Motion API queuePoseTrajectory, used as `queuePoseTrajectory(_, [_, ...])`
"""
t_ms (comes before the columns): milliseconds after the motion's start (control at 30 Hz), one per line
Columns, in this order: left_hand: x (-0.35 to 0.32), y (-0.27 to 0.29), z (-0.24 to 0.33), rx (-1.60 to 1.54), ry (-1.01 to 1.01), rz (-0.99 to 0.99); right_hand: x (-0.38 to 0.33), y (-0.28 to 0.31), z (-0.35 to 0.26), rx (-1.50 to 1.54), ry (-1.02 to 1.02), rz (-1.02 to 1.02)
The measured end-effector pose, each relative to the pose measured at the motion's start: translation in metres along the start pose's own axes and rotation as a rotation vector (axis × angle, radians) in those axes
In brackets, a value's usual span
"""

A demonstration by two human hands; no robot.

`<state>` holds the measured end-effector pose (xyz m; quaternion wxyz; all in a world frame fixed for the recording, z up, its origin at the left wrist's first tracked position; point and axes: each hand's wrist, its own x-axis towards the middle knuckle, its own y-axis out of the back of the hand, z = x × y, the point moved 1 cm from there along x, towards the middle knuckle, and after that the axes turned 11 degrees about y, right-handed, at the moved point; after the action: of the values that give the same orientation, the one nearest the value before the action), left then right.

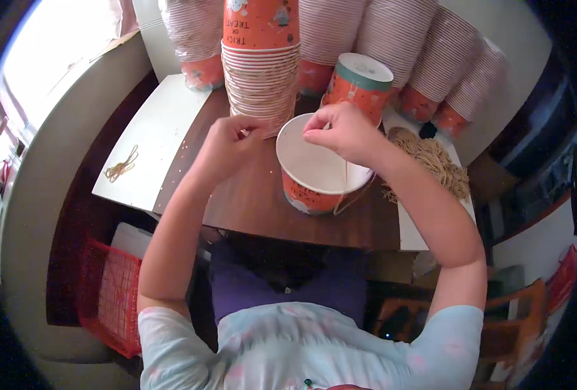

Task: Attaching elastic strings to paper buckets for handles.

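Note:
An orange paper bucket [311,192] with a white inside stands open on the brown table [249,201]. My right hand [344,133] hovers over its far rim, fingers pinched on a thin tan string [346,179] that hangs down across the bucket's mouth and loops at its side. My left hand [227,146] is just left of the bucket, fingers pinched together near the base of a cup stack; what it pinches is too small to tell.
Tall stacks of orange paper cups [259,71] line the back of the table, and one upturned bucket [359,84] sits behind. A pile of tan strings [431,162] lies at right. A white sheet [152,140] with a few strings lies at left. A red basket [110,296] stands on the floor.

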<state>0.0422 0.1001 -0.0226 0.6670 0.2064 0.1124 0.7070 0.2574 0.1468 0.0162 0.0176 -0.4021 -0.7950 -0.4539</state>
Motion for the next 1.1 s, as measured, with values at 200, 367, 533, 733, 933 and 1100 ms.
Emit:
queuePoseTrajectory(200, [0.037, -0.017, -0.04, 0.107, -0.027, -0.019, 0.019, -0.027, 0.037, 0.028, -0.167, -0.055])
queuePoseTrajectory(367, [0.044, -0.028, -0.043, -0.062, -0.034, -0.07, 0.025, -0.031, 0.043, 0.003, -0.227, -0.061])
queuePoseTrajectory(533, [0.044, -0.028, -0.041, 0.001, -0.012, -0.102, 0.025, -0.029, 0.043, -0.025, -0.208, -0.034])
queuePoseTrajectory(733, [0.042, -0.027, -0.031, 0.058, 0.03, -0.102, 0.028, -0.034, 0.046, -0.023, -0.214, -0.025])
queuePoseTrajectory(933, [0.04, -0.026, -0.031, 0.029, -0.031, -0.112, 0.031, -0.038, 0.046, -0.009, -0.212, -0.022])
queuePoseTrajectory(1100, [0.04, -0.026, -0.027, -0.016, -0.045, -0.158, 0.028, -0.038, 0.04, 0.016, -0.189, -0.052])
